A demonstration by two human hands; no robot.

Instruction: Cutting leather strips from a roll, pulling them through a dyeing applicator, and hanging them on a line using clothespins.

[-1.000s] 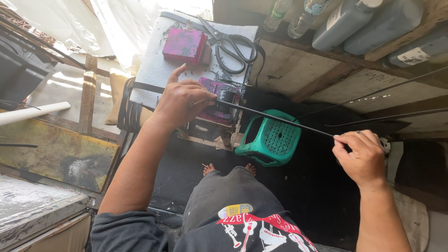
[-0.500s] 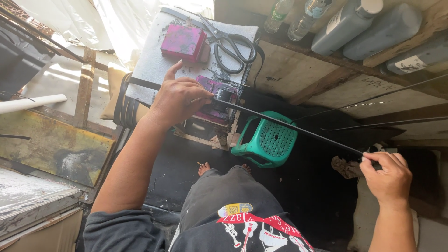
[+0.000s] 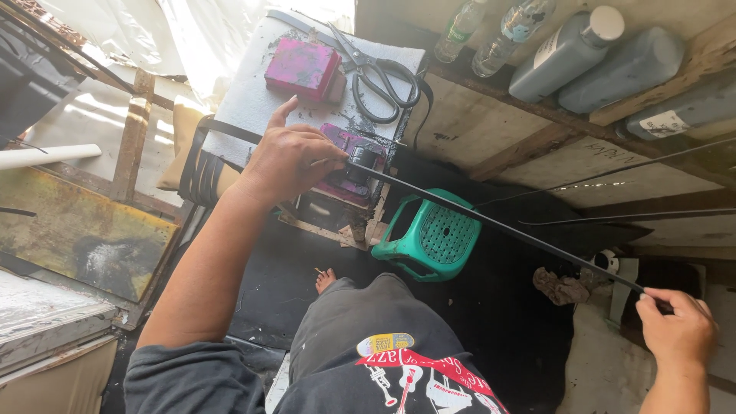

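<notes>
My left hand [image 3: 287,157] rests on a small pink, ink-stained device [image 3: 349,165] at the front edge of a white work board [image 3: 245,107], pinching something thin beside a dark roller. A long black strip [image 3: 498,226] runs from that roller down to the right. My right hand [image 3: 678,330] grips the strip's far end at the lower right, pulling it taut above the floor.
A pink block [image 3: 303,69] and black scissors [image 3: 383,77] lie on the board. Grey jugs [image 3: 567,50] and plastic bottles [image 3: 460,31] line a wooden shelf behind. A green plastic stool [image 3: 433,241] stands on the dark floor by my bare foot [image 3: 326,280]. A crumpled rag [image 3: 560,287] lies at right.
My right hand has moved down and to the right along the strip, drawing more of it out. My left hand has stayed on the device.
</notes>
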